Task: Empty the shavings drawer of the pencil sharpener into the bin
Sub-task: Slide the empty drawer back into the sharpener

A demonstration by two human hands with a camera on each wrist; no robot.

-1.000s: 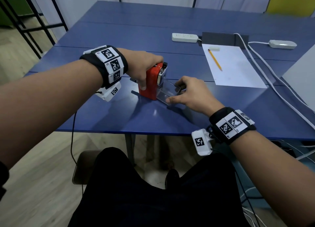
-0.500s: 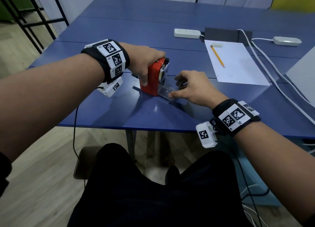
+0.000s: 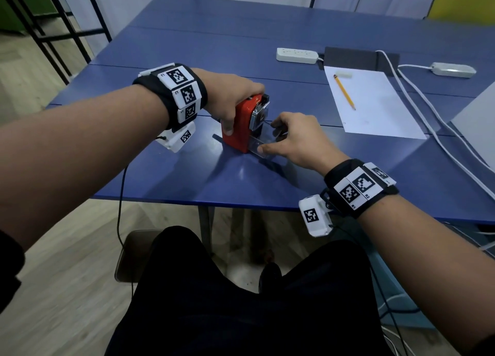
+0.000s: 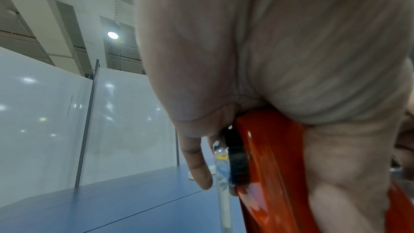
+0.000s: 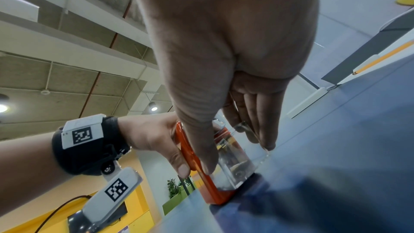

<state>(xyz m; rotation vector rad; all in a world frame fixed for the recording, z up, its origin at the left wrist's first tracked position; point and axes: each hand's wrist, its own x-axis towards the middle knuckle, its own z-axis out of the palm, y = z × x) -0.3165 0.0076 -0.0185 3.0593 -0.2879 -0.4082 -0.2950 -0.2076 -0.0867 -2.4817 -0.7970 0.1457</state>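
A red pencil sharpener (image 3: 242,122) stands on the blue table (image 3: 241,184) near its front edge. My left hand (image 3: 235,101) grips its top and side, thumb down the near face; the red body (image 4: 268,157) shows under the palm in the left wrist view. A clear plastic shavings drawer (image 3: 261,144) sticks partway out of the sharpener's right side. My right hand (image 3: 292,139) pinches the drawer, thumb on the near side and fingers on the far side. In the right wrist view the clear drawer (image 5: 233,160) holds dark shavings beside the red body (image 5: 190,150). No bin is in view.
A white sheet (image 3: 372,106) with a yellow pencil (image 3: 344,91) and an eraser (image 3: 343,74) lies at the right. Two white power strips (image 3: 296,54) (image 3: 452,70), their cables (image 3: 434,120) and a dark pad (image 3: 351,57) sit behind. A grey object (image 3: 479,112) is at the right edge.
The right hand has shifted slightly left with the drawer, which sticks out of the sharpener less than a second ago. The left hand keeps its grip on the sharpener.
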